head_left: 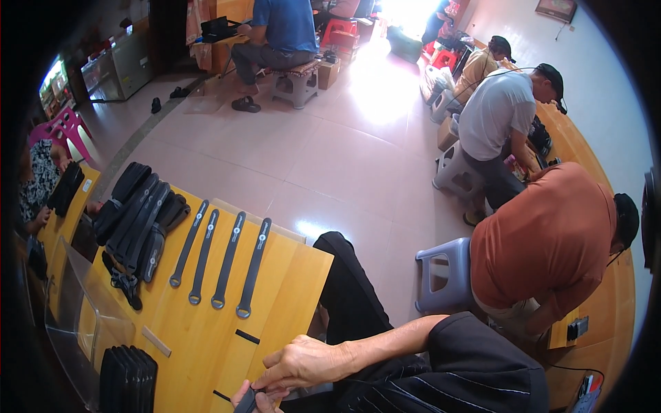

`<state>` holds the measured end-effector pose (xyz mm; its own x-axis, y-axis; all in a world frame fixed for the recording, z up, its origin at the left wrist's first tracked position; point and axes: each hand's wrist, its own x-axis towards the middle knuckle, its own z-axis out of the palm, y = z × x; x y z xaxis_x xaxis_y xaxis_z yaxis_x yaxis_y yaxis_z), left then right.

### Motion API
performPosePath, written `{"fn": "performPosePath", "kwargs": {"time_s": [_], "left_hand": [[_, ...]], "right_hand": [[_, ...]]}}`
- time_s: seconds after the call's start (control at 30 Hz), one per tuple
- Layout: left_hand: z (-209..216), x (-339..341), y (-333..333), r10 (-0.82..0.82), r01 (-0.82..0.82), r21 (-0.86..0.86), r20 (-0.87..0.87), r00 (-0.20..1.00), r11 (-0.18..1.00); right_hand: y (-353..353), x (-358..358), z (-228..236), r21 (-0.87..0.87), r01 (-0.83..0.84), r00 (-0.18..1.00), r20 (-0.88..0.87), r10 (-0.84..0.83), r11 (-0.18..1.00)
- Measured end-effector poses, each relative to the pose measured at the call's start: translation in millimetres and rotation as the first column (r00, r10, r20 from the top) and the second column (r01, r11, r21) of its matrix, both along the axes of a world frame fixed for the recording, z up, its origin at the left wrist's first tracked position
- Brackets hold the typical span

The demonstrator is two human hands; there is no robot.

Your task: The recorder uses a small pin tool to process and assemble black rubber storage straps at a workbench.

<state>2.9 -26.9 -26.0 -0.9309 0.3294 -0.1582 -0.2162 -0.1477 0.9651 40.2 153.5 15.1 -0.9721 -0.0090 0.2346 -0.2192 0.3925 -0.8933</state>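
At the lower edge, my right hand (308, 363) reaches in from the right with fingers bent and pinched together. My left hand (264, 403) shows only in part, its fingers closed. Between them is a dark grey flat piece (246, 400), mostly cut off by the picture's edge; it looks like a strap end. Near my hands, two short black strips (248, 336) lie on the yellow wooden table (292, 272). Farther off, several dark grey straps (225, 259) with ring ends lie side by side. A pile of bundled black straps (135, 213) sits to their left.
A stack of folded black straps (129, 378) stands at the near left, beside a clear plastic sheet (89, 303). A small wooden strip (157, 341) lies on the table. On the right, a person in a rust shirt (547, 234) sits by a grey stool (444, 279); other people work farther back.
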Motion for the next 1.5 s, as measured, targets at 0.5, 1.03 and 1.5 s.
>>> {"fn": "performPosePath", "kwargs": {"time_s": [0.5,1.03,1.5], "left_hand": [[10,1,6,-0.080,0.069,-0.093,-0.113,0.990,0.993],[25,16,4,-0.140,0.138,-0.084,-0.012,0.990,0.987],[26,18,-11,-0.100,0.097,0.023,0.194,0.976,0.995]], "right_hand": [[6,2,-5,-0.147,0.003,0.999,0.054,0.005,0.989],[5,-3,3,0.216,-0.053,0.996,-0.057,0.067,0.975],[0,-22,8,0.309,-0.168,0.951,-0.199,0.237,0.936]]}}
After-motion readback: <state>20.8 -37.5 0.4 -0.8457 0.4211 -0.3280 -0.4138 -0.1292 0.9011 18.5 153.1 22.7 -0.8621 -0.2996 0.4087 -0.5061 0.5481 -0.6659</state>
